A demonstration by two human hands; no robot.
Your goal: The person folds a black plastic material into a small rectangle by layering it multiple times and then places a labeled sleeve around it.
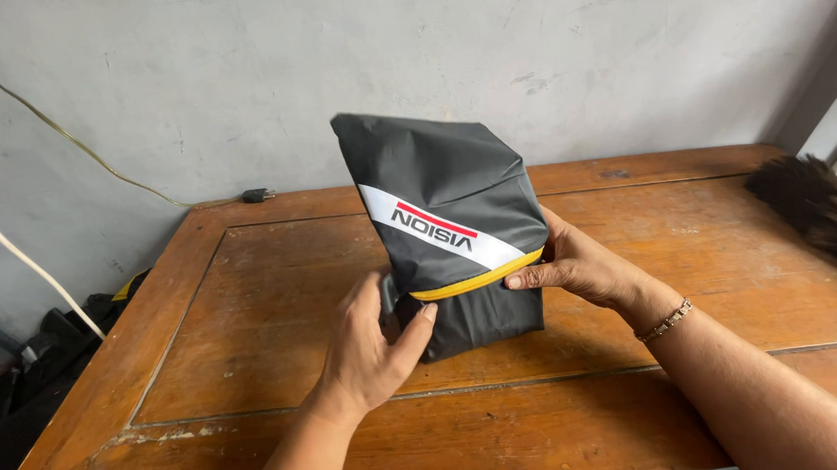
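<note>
A dark grey folded fabric bundle [439,180] with a white diagonal band, red mark and a yellow edge strip stands upright on the wooden table [248,303]. My left hand [372,344] grips its lower left corner, thumb pressed on the front just under the yellow strip. My right hand [580,266] holds the right side, thumb on the yellow strip, fingers hidden behind the bundle. A metal bracelet [666,320] sits on my right wrist.
A feather duster [824,210] lies at the table's right edge. A small black plug [258,193] and a yellowish cable [54,131] rest by the grey wall. A white cable [13,250] and dark items [48,354] are left of the table.
</note>
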